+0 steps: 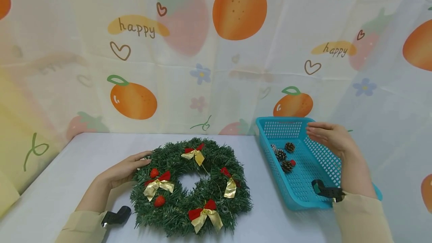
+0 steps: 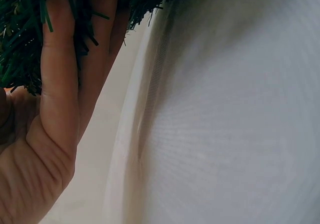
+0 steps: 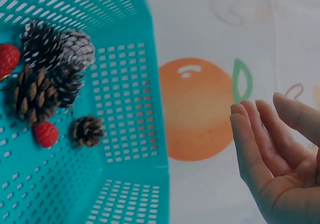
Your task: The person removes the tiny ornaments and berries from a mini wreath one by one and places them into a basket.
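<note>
A round green wreath [image 1: 233,164] lies on the table, trimmed with several red-and-gold bows [image 1: 203,215] and two red berries [image 1: 159,201] on its left side. My left hand [image 1: 126,168] rests against the wreath's upper left edge. In the left wrist view its fingers [image 2: 60,79] reach nearly straight among the needles, which hide the tips. Over the right side of a blue basket [image 1: 291,198] hovers my right hand [image 1: 332,138]. Its fingers are slightly bent, with nothing between them and the thumb in the right wrist view.
Inside the basket are several pine cones [image 3: 35,94], some white-tipped, and red berries [image 3: 46,134]. The white table [image 1: 111,145] meets a fruit-printed cloth [image 1: 189,96] at the back. Dark cameras [image 1: 116,216] are strapped to both wrists.
</note>
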A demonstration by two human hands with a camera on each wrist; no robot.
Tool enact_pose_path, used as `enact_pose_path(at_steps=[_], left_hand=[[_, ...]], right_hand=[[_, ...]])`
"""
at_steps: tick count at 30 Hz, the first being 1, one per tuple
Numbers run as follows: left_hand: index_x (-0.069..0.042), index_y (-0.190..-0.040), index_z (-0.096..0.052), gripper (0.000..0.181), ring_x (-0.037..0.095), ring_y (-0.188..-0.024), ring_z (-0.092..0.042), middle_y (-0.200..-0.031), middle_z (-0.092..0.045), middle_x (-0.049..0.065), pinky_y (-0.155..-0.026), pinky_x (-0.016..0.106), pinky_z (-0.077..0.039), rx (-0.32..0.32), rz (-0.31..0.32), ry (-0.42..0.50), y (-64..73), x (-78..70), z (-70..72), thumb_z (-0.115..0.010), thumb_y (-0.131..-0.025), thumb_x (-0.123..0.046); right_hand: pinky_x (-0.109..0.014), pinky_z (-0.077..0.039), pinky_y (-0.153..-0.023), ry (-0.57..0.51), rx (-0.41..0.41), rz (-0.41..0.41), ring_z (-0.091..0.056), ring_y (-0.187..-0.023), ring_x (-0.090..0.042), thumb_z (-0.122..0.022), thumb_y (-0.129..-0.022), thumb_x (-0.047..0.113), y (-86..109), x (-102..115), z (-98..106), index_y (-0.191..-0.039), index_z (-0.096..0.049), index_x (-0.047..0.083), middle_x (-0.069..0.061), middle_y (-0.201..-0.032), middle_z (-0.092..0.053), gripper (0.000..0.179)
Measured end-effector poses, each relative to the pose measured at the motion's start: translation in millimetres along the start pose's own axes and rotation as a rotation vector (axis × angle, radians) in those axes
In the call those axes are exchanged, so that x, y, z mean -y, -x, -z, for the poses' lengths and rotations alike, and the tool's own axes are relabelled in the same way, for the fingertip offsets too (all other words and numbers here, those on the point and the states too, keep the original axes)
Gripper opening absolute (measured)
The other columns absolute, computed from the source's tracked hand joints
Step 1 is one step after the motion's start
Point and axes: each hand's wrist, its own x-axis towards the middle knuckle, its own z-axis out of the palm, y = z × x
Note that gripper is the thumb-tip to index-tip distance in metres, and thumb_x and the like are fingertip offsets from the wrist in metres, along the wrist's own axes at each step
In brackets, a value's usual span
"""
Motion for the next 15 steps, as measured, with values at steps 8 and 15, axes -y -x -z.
enact_pose_path(at_steps=[8, 15], left_hand=[[-0.011, -0.161, -0.007, 0.072, 0.056, -0.147, 0.015, -0.164, 0.011, 0.029, -0.113, 0.076, -0.001, 0.001, -0.004, 0.002, 0.7, 1.2, 0.2, -0.043, -0.105, -0.040], [-0.012, -0.161, -0.008, 0.073, 0.056, -0.147, 0.015, -0.164, 0.010, 0.029, -0.113, 0.076, -0.003, 0.002, -0.007, 0.001, 0.6, 0.0, 0.0, -0.044, -0.105, -0.042]], right_hand=[[-0.014, -0.056, -0.088, 0.001, 0.014, 0.040, -0.069, -0.099, 0.006, -0.060, -0.099, 0.020, 1.6, 18.6, -11.0, -0.135, -0.046, 0.001, 0.021, -0.104, -0.071, 0.043], [-0.016, -0.057, -0.087, -0.056, 0.035, 0.091, -0.070, -0.098, 0.002, -0.062, -0.097, 0.014, 4.9, 35.4, -23.8, -0.118, -0.061, 0.013, 0.015, -0.106, -0.072, 0.021]])
